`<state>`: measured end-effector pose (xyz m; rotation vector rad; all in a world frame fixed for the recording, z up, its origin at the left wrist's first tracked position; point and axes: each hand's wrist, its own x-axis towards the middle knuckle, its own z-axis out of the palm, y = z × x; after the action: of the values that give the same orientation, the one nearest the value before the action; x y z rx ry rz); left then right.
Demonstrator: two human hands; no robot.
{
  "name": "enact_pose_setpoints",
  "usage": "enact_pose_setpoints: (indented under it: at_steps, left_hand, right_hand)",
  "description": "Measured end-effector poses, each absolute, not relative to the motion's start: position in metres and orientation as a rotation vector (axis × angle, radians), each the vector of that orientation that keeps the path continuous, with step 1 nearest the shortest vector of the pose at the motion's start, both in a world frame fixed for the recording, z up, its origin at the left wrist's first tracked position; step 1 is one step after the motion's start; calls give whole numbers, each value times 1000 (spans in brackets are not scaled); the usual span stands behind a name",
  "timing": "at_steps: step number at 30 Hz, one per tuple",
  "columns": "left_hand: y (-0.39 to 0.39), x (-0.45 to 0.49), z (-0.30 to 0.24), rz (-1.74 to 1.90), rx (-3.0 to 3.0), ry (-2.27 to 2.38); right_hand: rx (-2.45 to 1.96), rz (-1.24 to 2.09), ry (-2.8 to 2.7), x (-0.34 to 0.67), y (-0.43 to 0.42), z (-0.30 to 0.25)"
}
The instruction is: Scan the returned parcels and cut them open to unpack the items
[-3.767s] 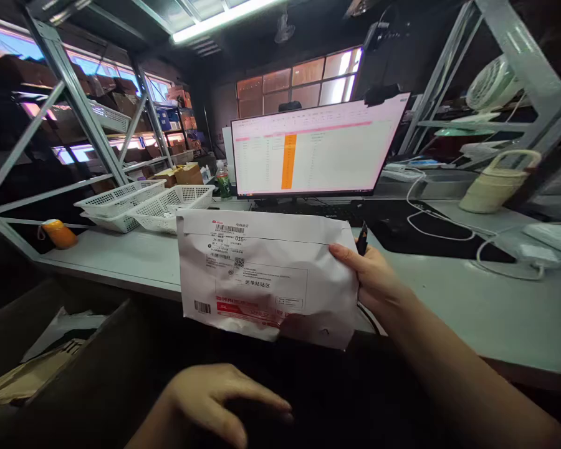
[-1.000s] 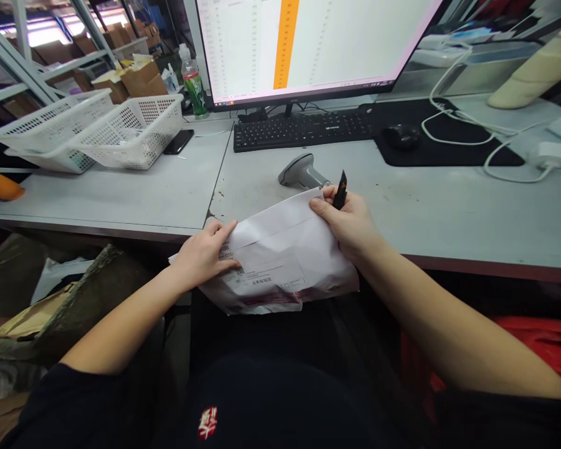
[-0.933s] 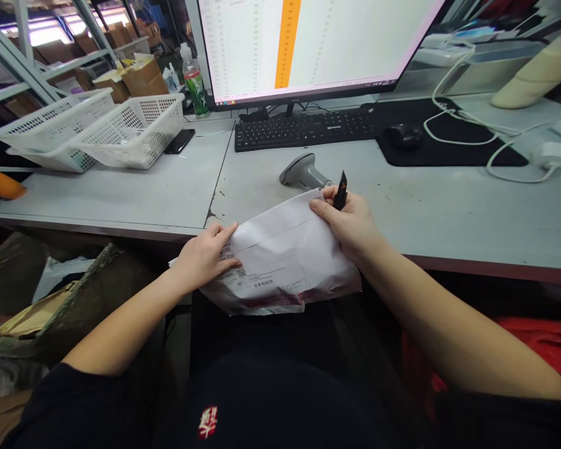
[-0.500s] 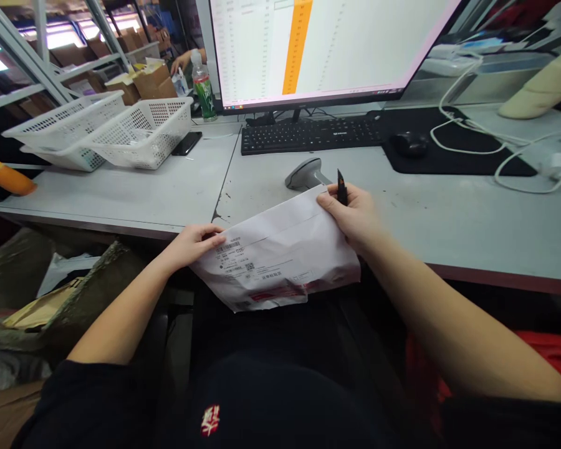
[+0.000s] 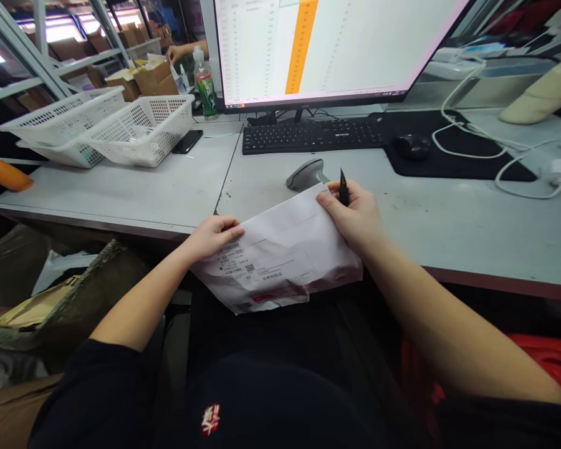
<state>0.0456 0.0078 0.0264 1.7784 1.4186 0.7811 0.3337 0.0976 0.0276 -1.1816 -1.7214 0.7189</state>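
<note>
A white mailing envelope point(image 5: 285, 255) with a printed label and red band lies across the desk's front edge and my lap. My left hand point(image 5: 214, 236) pinches its upper left corner, fingers curled on it. My right hand point(image 5: 355, 215) grips the upper right corner and also holds a black pen point(image 5: 343, 186) that sticks up between the fingers. A grey barcode scanner point(image 5: 305, 174) lies on the desk just behind the envelope.
Grey desk point(image 5: 135, 193) with a black keyboard point(image 5: 313, 134), monitor point(image 5: 327, 50), mouse point(image 5: 410, 145) on a black mat, white cables point(image 5: 495, 149). Two white baskets point(image 5: 135, 128), a phone point(image 5: 184, 142) and a green bottle point(image 5: 206, 87) stand at left. Another person's hand point(image 5: 175, 53) shows far back. Cardboard point(image 5: 42, 305) lies below left.
Since the earliest frame the envelope came down from in front of the monitor to the desk edge, and my left hand took hold of it. In the last second it slid slightly along the left corner.
</note>
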Motion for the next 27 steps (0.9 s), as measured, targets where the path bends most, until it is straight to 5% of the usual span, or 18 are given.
enact_pose_setpoints:
  at_steps: [15, 27]
  left_hand:
    - [56, 22, 3, 933, 1241, 1342]
    - [58, 21, -2, 1060, 1148, 1326]
  right_hand:
    - [-961, 32, -2112, 344, 83, 19]
    - [-980, 224, -1790, 366, 77, 3]
